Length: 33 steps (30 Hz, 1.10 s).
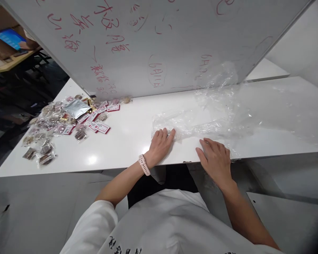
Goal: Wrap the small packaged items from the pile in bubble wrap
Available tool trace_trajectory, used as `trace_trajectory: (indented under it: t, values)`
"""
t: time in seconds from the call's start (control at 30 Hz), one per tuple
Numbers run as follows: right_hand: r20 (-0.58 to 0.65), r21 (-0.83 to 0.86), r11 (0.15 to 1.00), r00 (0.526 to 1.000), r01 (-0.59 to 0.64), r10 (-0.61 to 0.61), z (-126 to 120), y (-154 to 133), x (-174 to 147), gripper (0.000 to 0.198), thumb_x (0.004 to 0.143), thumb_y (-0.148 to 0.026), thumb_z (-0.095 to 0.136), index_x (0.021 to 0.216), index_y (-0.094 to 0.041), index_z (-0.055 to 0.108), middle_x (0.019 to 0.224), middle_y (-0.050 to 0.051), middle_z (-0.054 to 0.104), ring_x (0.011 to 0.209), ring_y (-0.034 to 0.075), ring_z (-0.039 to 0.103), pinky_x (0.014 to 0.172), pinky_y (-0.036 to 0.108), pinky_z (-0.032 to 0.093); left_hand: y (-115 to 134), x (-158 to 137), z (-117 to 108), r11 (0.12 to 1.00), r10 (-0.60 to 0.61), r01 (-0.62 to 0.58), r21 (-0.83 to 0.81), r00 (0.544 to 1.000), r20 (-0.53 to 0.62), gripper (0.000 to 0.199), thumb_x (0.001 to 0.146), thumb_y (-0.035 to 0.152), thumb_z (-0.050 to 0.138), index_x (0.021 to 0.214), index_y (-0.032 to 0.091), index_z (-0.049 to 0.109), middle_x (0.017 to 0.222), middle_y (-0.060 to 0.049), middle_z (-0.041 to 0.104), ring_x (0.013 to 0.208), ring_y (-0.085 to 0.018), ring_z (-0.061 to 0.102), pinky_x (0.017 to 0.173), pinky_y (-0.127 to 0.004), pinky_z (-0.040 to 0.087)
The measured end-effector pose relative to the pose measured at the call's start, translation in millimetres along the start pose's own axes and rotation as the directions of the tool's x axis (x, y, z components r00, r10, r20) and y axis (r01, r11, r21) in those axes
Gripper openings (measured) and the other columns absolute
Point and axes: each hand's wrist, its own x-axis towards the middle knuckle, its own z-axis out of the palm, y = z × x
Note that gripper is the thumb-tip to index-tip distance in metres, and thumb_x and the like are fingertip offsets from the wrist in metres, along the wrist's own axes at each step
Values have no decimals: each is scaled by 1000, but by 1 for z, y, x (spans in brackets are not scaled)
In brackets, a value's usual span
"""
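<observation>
A long sheet of clear bubble wrap (212,127) lies crumpled across the white table, and its far part rises against the whiteboard. My left hand (160,146), with a pale watch band on the wrist, rests its slightly bent fingers on the near left end of the wrap. Something small and greyish shows by those fingertips, too unclear to name. To the right, my right hand (216,160) hovers or rests at the table's front edge. Its fingers are apart and bent down by the near edge of the wrap; whether they touch it I cannot tell.
A whiteboard (137,46) with red writing stands along the table's (132,141) back. On the left lies a pile of small clear-wrapped packets (50,120), a silver pouch (77,108) and several red-and-white cards (100,127). A blue-lit screen (12,38) stands far left.
</observation>
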Motion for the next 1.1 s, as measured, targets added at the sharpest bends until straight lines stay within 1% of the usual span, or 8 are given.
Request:
trace_trajectory:
  t: [0.13, 0.27, 0.47, 0.6, 0.73, 0.83, 0.93, 1.1]
  values:
    - [88, 272, 956, 986, 111, -139, 9, -17, 30, 51, 102, -39, 37, 149, -19, 43, 144, 15, 53, 134, 31, 47, 106, 52, 43, 9, -8, 2, 1000, -22, 23, 15, 998, -55, 44, 95, 8, 35, 138, 12, 48, 129, -21, 59, 112, -29, 60, 93, -43, 47]
    - [154, 537, 807, 912, 246, -380, 21, -48, 61, 52, 103, -41, 36, 153, -27, 37, 152, 7, 46, 145, 24, 37, 118, 48, 35, 7, -19, 6, 998, -9, 0, -69, 991, -136, 32, 93, 9, 43, 122, 11, 58, 125, -20, 62, 115, -30, 59, 99, -46, 46]
    - [330, 645, 739, 801, 195, -499, 29, -46, 74, 69, 90, -55, 61, 152, -34, 39, 150, 6, 49, 139, 28, 44, 111, 50, 43, -10, -41, 11, 911, -16, -94, -400, 965, -263, 21, 93, 16, 52, 114, 20, 53, 106, -8, 67, 115, -25, 59, 111, -52, 41]
    - [217, 644, 705, 813, 297, -541, 36, -39, 71, 49, 93, -47, 60, 138, -29, 57, 136, 9, 60, 127, 28, 55, 104, 49, 49, -18, -49, 1, 887, -107, -56, -458, 941, -322, 40, 93, 22, 57, 131, 20, 45, 135, -17, 54, 133, -28, 49, 103, -48, 49]
    - [157, 617, 693, 805, 373, -573, 44, -38, 71, 35, 98, -44, 50, 121, -24, 68, 125, 11, 66, 122, 27, 58, 101, 49, 50, -32, -47, -11, 911, 114, -188, -366, 970, -215, 44, 97, 22, 50, 140, 25, 43, 149, -12, 48, 146, -27, 34, 117, -51, 35]
    - [141, 646, 667, 801, 371, -582, 43, -38, 70, 37, 97, -44, 52, 127, -24, 64, 132, 10, 62, 127, 25, 55, 102, 46, 50, -40, -46, -11, 880, 120, -150, -450, 988, -95, 45, 98, 31, 51, 141, 22, 42, 140, -12, 57, 131, -25, 53, 110, -47, 43]
    - [112, 628, 684, 827, 371, -551, 40, -40, 66, 39, 95, -46, 57, 129, -27, 61, 135, 9, 59, 126, 24, 55, 97, 42, 53, -41, -46, -7, 834, 21, -69, -547, 995, -93, 40, 97, 39, 55, 131, 19, 51, 125, -12, 65, 115, -24, 61, 99, -42, 49]
    - [83, 545, 774, 897, 323, -434, 37, -46, 63, 35, 97, -52, 51, 107, -21, 65, 98, 9, 70, 94, 24, 65, 86, 42, 50, -33, -40, -13, 718, -228, 168, -676, 974, 0, 27, 95, 46, 57, 100, 19, 62, 87, -4, 68, 81, -19, 61, 74, -32, 48]
